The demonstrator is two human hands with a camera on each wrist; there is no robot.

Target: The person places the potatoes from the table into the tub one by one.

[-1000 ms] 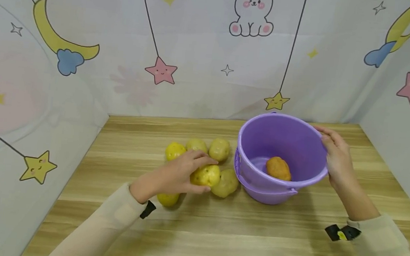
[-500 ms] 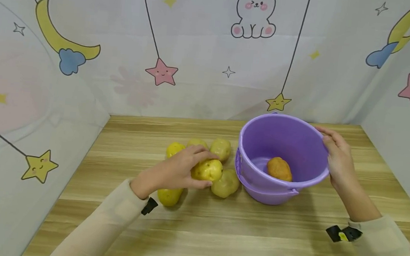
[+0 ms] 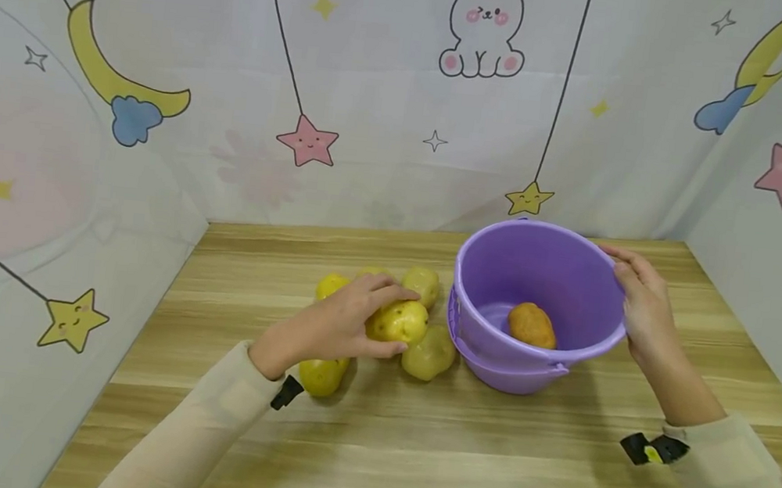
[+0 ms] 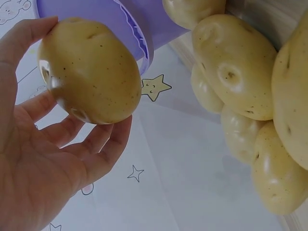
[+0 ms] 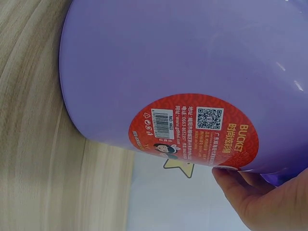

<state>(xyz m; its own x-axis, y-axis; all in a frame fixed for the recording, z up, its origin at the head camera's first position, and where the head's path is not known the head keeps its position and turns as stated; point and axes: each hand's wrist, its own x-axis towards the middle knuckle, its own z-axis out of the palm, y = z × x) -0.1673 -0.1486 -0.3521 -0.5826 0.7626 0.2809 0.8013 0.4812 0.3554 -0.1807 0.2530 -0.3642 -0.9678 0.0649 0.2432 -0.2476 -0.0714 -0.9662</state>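
My left hand [image 3: 337, 319] holds a yellow potato [image 3: 405, 321] between thumb and fingers. In the left wrist view this potato [image 4: 91, 72] is smooth with small dark specks, apart from the others. A purple bucket [image 3: 512, 377] stands to the right, tilted a little toward me. My right hand [image 3: 647, 312] grips its right rim; the right wrist view shows fingertips against the wall beside a red label [image 5: 195, 130]. Inside the bucket lies an orange-brown, potato-shaped thing [image 3: 532, 325]. Just right of and below the held potato is a duller potato [image 3: 428, 354].
More potatoes lie around the left hand: one at the back [image 3: 421, 285], a yellow one [image 3: 330, 285] at the left and another [image 3: 321, 377] nearer me. The hand partly hides some. A wood-grain table [image 3: 413, 458] meets a printed cloth [image 3: 368, 187] behind.
My left hand has raised the yellow potato slightly and brought it a little to the right, uncovering more of the potato below the wrist. The right hand and bucket have stayed put.
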